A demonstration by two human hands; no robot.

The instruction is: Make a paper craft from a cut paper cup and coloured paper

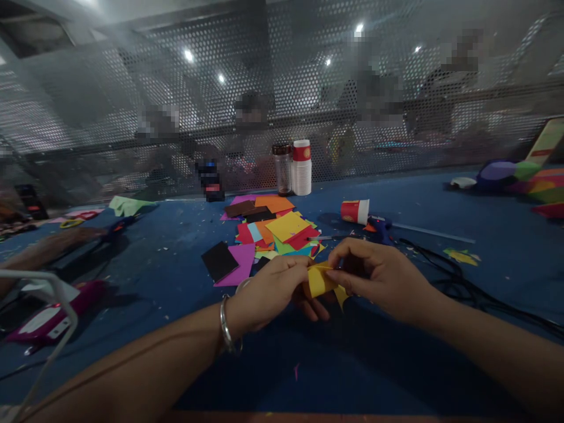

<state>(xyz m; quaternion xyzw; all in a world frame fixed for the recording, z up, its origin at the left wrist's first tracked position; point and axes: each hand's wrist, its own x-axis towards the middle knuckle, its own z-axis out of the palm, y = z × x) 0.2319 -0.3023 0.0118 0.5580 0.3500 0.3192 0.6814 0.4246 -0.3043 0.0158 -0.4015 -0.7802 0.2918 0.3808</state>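
A curled piece of yellow paper [321,281] is held between both hands above the blue table. My left hand [277,288], with a silver bangle at the wrist, grips its left side between thumb and fingers. At its right edge, my right hand [374,273] pinches the paper between thumb and forefinger. A small pointed yellow scrap [341,295] shows just below the right fingertips; whether it belongs to the same piece I cannot tell. Beyond the hands lies a pile of coloured paper sheets [288,226], with a black sheet [220,262] at its near left.
A paper cup [355,211] lies on its side near a blue glue gun [381,229]. Stacked cups [302,170] and a jar [282,170] stand by the mesh screen. Black cable [462,282] runs right. At left are a magenta power strip [57,314] and another person's arm [53,249].
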